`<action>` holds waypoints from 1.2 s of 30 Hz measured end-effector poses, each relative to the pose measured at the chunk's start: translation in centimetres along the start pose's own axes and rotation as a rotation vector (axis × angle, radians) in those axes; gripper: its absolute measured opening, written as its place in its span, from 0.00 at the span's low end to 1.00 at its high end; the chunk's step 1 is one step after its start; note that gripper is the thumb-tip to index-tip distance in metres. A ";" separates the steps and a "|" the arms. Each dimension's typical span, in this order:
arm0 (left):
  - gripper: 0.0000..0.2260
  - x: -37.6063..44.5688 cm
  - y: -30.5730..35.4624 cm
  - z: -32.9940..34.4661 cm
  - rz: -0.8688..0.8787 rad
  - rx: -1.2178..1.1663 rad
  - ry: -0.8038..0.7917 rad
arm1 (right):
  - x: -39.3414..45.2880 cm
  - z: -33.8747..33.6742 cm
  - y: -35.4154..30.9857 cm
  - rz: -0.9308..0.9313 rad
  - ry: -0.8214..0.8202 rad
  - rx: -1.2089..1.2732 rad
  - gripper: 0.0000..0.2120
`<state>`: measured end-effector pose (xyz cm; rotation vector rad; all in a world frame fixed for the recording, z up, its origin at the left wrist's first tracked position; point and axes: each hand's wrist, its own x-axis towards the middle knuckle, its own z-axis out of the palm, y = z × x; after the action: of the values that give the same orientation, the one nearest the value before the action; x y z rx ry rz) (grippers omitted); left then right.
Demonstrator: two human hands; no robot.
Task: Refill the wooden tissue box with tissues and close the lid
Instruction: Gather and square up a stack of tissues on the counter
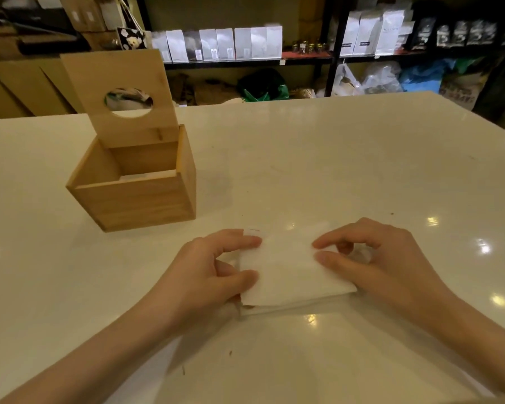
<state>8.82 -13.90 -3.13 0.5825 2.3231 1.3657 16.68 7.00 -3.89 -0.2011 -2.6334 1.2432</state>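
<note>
- Presently we list one wooden box, standing on the white table at ten o'clock from our hands, well apart from them.
- Its lid stands upright at the far wall, round hole showing; a little white paper lies low inside.
- One flat stack of tissues lies on the table at centre, between our hands.
- Our left hand pinches the stack's nine o'clock edge, thumb on top.
- Our right hand rests curled at its three o'clock side, fingertips touching the top sheet; a firm grip we cannot confirm.
- Shelves of white pouches stand at twelve o'clock.
</note>
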 end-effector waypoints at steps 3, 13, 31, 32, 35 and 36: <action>0.13 -0.2 -0.1 0.1 0.075 0.166 0.001 | 0.2 0.4 0.6 -0.100 -0.044 -0.227 0.02; 0.13 0.6 0.4 -1.2 0.287 0.584 0.061 | 1.8 -1.2 0.4 -0.240 -0.050 -0.407 0.24; 0.03 2.1 -0.2 -0.4 0.240 0.573 -0.017 | 4.0 -0.8 0.1 -0.319 -0.402 -0.430 0.09; 0.03 2.2 0.0 -0.4 0.220 0.563 -0.031 | 4.1 -0.9 -0.2 -0.312 -0.433 -0.423 0.06; 0.05 2.1 0.5 -0.7 0.134 0.457 -0.043 | 4.6 -1.4 -1.2 -0.238 -0.498 -0.328 0.04; 0.04 2.0 0.8 -1.0 0.100 0.395 -0.035 | 4.9 -1.4 -1.6 -0.203 -0.511 -0.273 0.05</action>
<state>6.72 -13.27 -2.21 0.8395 2.5803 0.9259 12.26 8.12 -1.08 0.3853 -3.1493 0.9620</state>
